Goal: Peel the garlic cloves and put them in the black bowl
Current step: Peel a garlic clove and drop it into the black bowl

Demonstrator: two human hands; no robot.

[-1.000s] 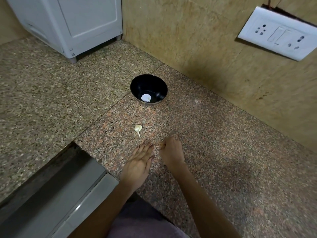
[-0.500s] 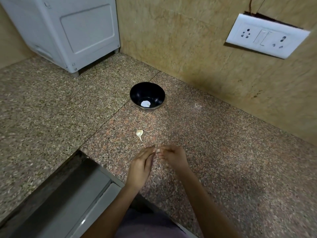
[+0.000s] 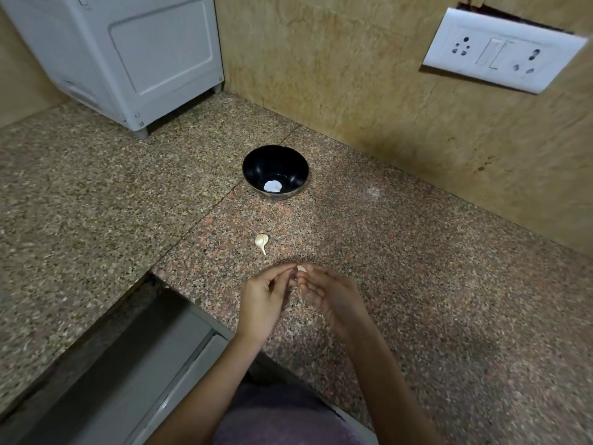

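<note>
While both forearms reach in from six o'clock and draw together over the granite counter (image 3: pixel 417 284), we see the left hand (image 3: pixel 263 303) and the right hand (image 3: pixel 333 300) meeting fingertip to fingertip above the stone. The left hand shows us its back, fingers curled, with thumb and forefinger closing on the held clove (image 3: pixel 301 268). This small pale piece shows only at the top of the gap between the two hands. The right hand has its palm turned toward nine o'clock and its lower fingers loosely curled. Its thumb and forefinger tips pinch the same clove from the three o'clock side. The clove is mostly hidden by the fingers, so we cannot tell how much skin it carries.

At eleven o'clock from the hands, near them but touching neither, the loose clove (image 3: pixel 261 241) lies on the counter with its thin tail pointing toward six o'clock. Farther out at twelve o'clock, well apart from the hands, the black bowl (image 3: pixel 288 162) stands upright. A white piece (image 3: pixel 272 186) lies on its bottom, and we cannot tell what it is.

On the wall at two o'clock hangs a socket plate (image 3: pixel 500 53). At ten o'clock a white appliance (image 3: pixel 128 59) stands on the counter.
</note>
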